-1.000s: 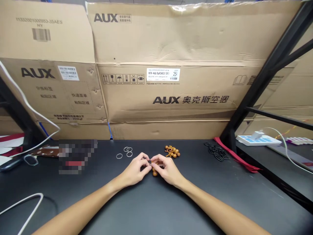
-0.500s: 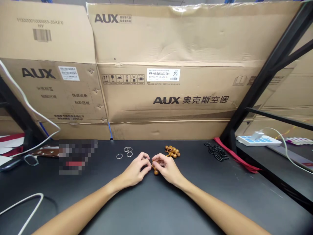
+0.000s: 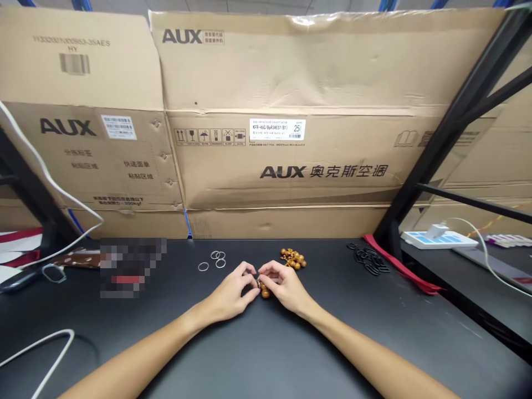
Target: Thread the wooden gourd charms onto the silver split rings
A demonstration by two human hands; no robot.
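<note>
My left hand [image 3: 233, 292] and my right hand [image 3: 286, 287] meet over the middle of the black table, fingertips almost touching. Under the fingers of my right hand is a brown wooden bead pendant [image 3: 265, 293], pinched by its upper part; round beads show below the thumb. Between the hands a small shiny bit, perhaps a ring, shows at the pendant's top. My left fingers curl toward it, and what they hold is hidden. Behind my right hand lies a pile of similar bead pendants [image 3: 293, 258]. Several silver split rings [image 3: 220, 263] lie beyond my left hand.
A heap of black loops [image 3: 369, 259] lies at the right, beside a red strap [image 3: 407, 271]. Glasses [image 3: 54, 272] and a white cable [image 3: 62, 332] are at the left. Cardboard [image 3: 270, 160] walls the back; a black metal frame [image 3: 419, 166] slants at the right.
My left hand has shifted slightly down and away from the pendant's top, its thumb and forefinger wider apart. My right hand keeps its place. The view has tilted slightly.
</note>
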